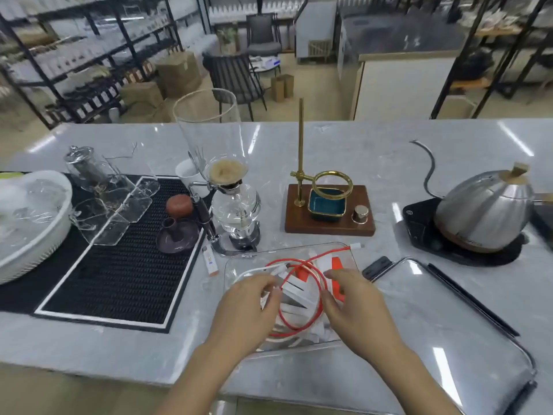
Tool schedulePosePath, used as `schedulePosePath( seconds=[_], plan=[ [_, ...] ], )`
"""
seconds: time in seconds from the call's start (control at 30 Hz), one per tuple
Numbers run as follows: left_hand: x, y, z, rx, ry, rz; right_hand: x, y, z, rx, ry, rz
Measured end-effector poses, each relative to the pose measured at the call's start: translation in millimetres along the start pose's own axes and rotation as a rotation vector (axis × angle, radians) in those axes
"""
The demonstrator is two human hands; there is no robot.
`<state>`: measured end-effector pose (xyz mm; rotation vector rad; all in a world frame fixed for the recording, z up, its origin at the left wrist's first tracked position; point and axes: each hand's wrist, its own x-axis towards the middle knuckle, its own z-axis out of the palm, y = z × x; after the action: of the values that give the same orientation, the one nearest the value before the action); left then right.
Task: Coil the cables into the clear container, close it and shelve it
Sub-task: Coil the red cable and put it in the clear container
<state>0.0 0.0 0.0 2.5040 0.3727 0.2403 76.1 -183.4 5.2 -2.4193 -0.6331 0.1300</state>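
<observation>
A clear container (236, 262) sits near the counter's front edge. In it lie a looped red cable (311, 269), a white cable (254, 269) and white and orange boxes (299, 290). The red cable's white plug (356, 245) hangs over the far right rim. My left hand (248, 307) is over the container's left side, fingers curled on the cables. My right hand (353, 307) presses on the red loop at the right side. The clear lid (466, 324) with black clips lies flat to the right.
A siphon coffee maker (236, 202) and a lighter (211, 260) stand just behind the container. A brass dripper stand (329, 208) is behind, a kettle (481, 211) on its base at right. A black mat (119, 271) with glassware and a white basket (30, 217) lie left. Shelves (89, 55) stand beyond.
</observation>
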Motion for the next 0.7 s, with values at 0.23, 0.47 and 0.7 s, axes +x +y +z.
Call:
schedulePosePath(
  seconds=[0.23,0.47,0.7],
  plan=[
    [26.1,-9.7,11.1,0.102,-0.095,-0.031,19.7,1.7,9.7,-0.091,-0.023,0.098],
    [41.0,-20.0,23.5,0.183,-0.227,-0.045,29.2,-5.5,16.3,-0.179,-0.025,0.149],
    [46.1,-21.0,28.3,0.114,-0.310,-0.087,31.5,-8.7,22.4,-0.222,-0.047,0.175]
  ],
)
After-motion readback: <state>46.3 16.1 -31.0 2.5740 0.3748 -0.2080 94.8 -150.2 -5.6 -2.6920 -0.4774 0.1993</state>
